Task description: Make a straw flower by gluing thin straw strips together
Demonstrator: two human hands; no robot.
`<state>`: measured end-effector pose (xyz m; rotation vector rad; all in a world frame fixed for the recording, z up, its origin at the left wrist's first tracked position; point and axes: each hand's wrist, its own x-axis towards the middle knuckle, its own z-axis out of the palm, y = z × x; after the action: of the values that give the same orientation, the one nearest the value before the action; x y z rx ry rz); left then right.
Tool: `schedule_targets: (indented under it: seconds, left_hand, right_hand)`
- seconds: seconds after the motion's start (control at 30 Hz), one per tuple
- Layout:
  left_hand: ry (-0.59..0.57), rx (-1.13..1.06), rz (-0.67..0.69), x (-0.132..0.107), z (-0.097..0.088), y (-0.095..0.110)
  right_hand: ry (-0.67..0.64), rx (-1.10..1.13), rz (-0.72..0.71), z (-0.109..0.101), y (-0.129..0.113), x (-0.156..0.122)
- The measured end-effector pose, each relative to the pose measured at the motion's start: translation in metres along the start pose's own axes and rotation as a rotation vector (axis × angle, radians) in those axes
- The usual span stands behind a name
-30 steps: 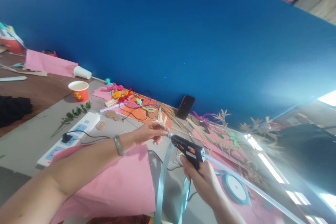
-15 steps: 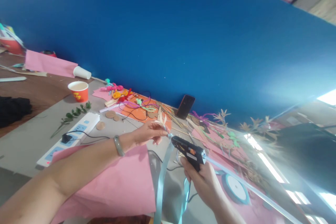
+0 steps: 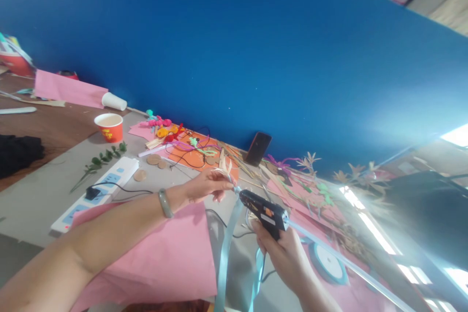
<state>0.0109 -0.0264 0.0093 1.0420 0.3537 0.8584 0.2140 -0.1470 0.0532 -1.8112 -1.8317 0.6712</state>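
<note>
My right hand [image 3: 280, 248] grips a black hot glue gun [image 3: 263, 210] by its handle; a long clear glue stick [image 3: 347, 263] runs out of its back. Its nozzle points left, right at the fingertips of my left hand [image 3: 210, 185]. That hand is closed in a pinch on a light blue ribbon [image 3: 226, 253], close to a pale, petal-like strip. The ribbon's tails hang down toward me. Exactly what the left fingertips press together is too small to make out. A green bangle [image 3: 165, 203] circles the left wrist.
Pink paper [image 3: 161, 258] lies under my left arm beside a white power strip [image 3: 98, 190]. A red paper cup [image 3: 109, 127] stands at the left. A phone [image 3: 258, 148] leans against the blue wall. On the right rests a ribbon spool [image 3: 329, 262], with craft scraps along the back.
Almost nothing differs. The back of the glue gun has shifted very slightly to the right, while my left hand stays in place.
</note>
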Motion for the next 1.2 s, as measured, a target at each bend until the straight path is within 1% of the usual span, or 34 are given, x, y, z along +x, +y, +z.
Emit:
schedule_targets:
  seconds: [0.17, 0.37, 0.5, 0.67, 0.83, 1.0, 1.2]
  left_hand:
    - [-0.009, -0.007, -0.001, -0.001, 0.000, 0.000]
    - [0.001, -0.009, -0.012, -0.001, 0.001, 0.001]
    - [0.012, -0.015, -0.018, -0.001, 0.001, 0.001]
    - [0.017, -0.005, -0.012, 0.000, 0.002, 0.001]
    - [0.042, -0.001, -0.004, 0.000, 0.002, 0.003]
    - [0.028, 0.017, 0.008, 0.000, 0.001, 0.001]
    - [0.046, 0.035, 0.013, 0.000, 0.002, -0.001]
  right_hand:
    - [0.035, 0.038, -0.032, -0.002, -0.008, -0.002]
    - [0.009, 0.053, -0.032, -0.005, -0.016, -0.004]
    - [-0.013, 0.034, -0.010, -0.003, -0.010, -0.003]
    - [0.001, 0.019, -0.060, 0.001, -0.002, -0.001]
    - [-0.004, -0.010, -0.062, 0.000, -0.004, -0.003]
    - [0.003, 0.029, -0.063, -0.002, -0.006, -0.004]
    - [-0.002, 0.035, -0.055, 0.003, 0.007, 0.001]
